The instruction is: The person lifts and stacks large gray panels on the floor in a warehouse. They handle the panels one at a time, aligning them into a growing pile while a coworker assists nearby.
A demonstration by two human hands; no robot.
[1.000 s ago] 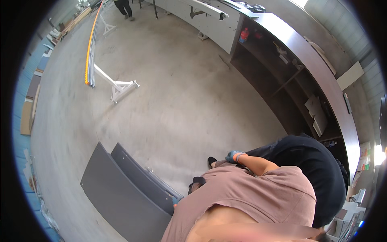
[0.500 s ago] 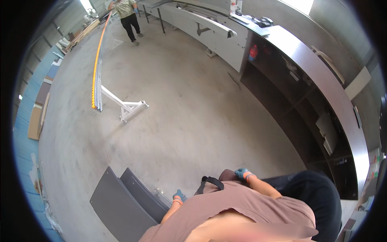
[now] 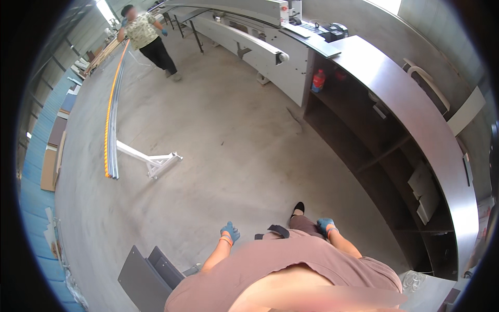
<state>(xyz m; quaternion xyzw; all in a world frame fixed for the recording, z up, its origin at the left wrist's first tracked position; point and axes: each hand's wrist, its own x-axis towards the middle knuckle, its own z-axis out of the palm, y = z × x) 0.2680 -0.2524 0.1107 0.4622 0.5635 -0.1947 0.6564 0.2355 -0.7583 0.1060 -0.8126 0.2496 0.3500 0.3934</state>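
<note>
My left hand (image 3: 229,232), in a blue-grey work glove with an orange cuff, hangs above the bare floor at the lower middle. Its fingers are loosely bent and a little apart, with nothing in them. Nearest to it on the left stand dark grey panels (image 3: 140,278), partly hidden by my body. My right hand (image 3: 326,226), gloved the same way, is beside my trouser leg (image 3: 304,223). Its fingers are curled in, and no object shows in them. A black shoe (image 3: 298,209) sticks out ahead of that leg.
A dark brown open-fronted cabinet (image 3: 384,67) curves along the right, with a red-capped bottle (image 3: 318,81) inside. A roller rail (image 3: 110,130) with a white foot (image 3: 156,164) runs along the left. Another person (image 3: 150,41) stands at the far left near a long machine (image 3: 254,49).
My view has moved forward, with the grey panels sliding lower and back. My left hand has swung forward and up. A shoe has come into view. The other person appears nearer.
</note>
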